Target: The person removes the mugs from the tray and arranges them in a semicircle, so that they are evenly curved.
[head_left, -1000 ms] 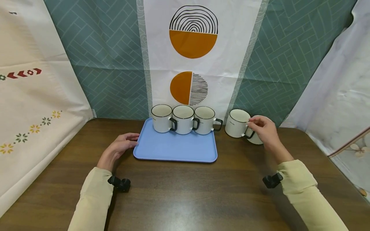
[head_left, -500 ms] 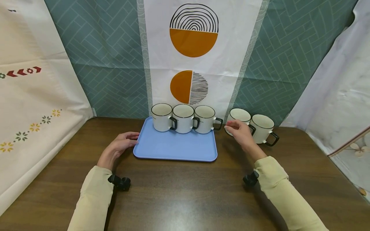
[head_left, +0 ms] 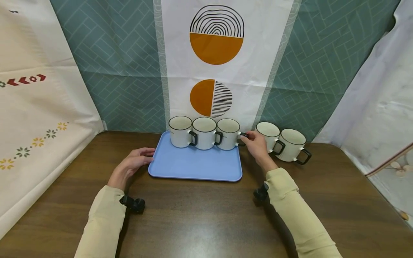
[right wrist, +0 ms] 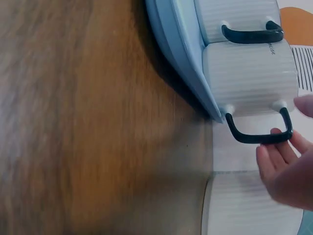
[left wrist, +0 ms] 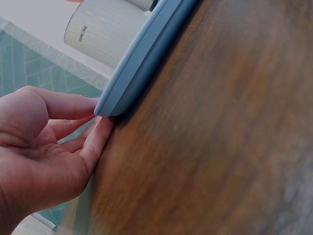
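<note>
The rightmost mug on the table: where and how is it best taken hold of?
Best gripped, I think, by the black handle of this upright mug, coming from the right and front: the loop juts out that way, while the neighbouring mug stands close on its left.

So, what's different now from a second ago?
The right hand has moved left, from the two white, black-rimmed mugs on the brown wooden table to the black handle of the rightmost such mug on the light-blue rectangular tray. Its fingers reach it, though a grip isn't certain. All five mugs stayed put, and the left hand still pinches the tray's left edge.
</note>
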`<state>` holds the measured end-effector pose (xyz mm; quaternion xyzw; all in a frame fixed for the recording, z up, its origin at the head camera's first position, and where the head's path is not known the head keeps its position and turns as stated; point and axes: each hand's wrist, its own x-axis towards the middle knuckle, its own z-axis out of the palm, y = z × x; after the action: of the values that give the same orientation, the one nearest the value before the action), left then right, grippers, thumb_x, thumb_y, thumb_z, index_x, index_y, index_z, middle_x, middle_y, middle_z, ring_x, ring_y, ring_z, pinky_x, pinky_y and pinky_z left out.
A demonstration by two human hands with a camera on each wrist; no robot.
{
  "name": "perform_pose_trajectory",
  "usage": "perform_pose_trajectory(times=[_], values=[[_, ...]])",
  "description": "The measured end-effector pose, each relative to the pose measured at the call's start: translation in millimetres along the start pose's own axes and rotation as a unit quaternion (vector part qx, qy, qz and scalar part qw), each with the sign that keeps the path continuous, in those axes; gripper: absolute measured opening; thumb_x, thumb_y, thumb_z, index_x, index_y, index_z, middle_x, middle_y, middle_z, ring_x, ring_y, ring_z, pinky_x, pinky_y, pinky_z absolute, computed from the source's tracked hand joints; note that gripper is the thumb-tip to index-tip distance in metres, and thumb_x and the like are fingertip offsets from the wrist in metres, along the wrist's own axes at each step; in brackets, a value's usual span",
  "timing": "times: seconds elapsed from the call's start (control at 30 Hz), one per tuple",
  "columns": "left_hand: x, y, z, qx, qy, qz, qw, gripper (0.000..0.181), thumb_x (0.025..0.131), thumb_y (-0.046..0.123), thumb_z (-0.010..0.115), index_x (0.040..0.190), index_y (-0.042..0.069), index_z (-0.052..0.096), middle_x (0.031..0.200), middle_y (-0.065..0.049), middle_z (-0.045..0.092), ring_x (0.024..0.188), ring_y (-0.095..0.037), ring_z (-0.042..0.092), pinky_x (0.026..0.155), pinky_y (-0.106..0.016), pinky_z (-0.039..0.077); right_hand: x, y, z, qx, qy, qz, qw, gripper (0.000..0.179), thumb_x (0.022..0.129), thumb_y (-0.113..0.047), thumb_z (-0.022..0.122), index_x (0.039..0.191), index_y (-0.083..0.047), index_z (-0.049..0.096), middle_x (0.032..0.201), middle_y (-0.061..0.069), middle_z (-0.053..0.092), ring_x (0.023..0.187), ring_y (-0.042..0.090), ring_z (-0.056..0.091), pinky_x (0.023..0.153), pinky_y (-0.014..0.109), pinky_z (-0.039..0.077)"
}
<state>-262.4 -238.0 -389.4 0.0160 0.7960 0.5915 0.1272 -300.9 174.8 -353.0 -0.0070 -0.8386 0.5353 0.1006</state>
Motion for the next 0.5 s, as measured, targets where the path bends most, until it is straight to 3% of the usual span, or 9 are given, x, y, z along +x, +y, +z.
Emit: perform_pose_trajectory(times=[0.2, 0.4, 0.5], values=[[-1.7, 0.1, -2.8, 0.004, -0.001, 0.003, 1.0, 0.052, 0.096, -0.002, 0.049, 0.143, -0.013, 0.031, 0.142, -0.033, 0.035, 0.125, -0.039, 0.041, 0.108, -0.048, 0.032, 3.3, -3, 10, -0.019, 0.025, 0.005, 0.9995, 0.029, 0.093, -0.018, 0.061, 0.106, 0.008, 0.064, 0.1, 0.019, 0.061, 0.091, 0.027, 0.052, 0.072, 0.03, 0.042], [0.1, -2.8, -2.6, 0.001, -0.005, 0.013, 0.9999, 0.052, 0.095, -0.001, 0.05, 0.142, -0.014, 0.031, 0.141, -0.033, 0.036, 0.124, -0.037, 0.042, 0.108, -0.047, 0.033, 6.8, -1, 13, 0.002, -0.018, 0.054, 0.9984, 0.036, 0.102, -0.023, 0.046, 0.113, 0.007, 0.063, 0.109, 0.024, 0.064, 0.104, 0.032, 0.056, 0.084, 0.035, 0.044], [1.1, -4.0, -1.8, 0.0, -0.002, 0.013, 0.9999, 0.052, 0.095, -0.002, 0.049, 0.142, -0.015, 0.031, 0.141, -0.033, 0.036, 0.124, -0.036, 0.042, 0.107, -0.047, 0.034, 8.7, 1, 15, 0.022, -0.033, 0.058, 0.9976, 0.036, 0.103, -0.022, 0.043, 0.109, 0.008, 0.063, 0.102, 0.021, 0.064, 0.102, 0.033, 0.056, 0.082, 0.031, 0.044]])
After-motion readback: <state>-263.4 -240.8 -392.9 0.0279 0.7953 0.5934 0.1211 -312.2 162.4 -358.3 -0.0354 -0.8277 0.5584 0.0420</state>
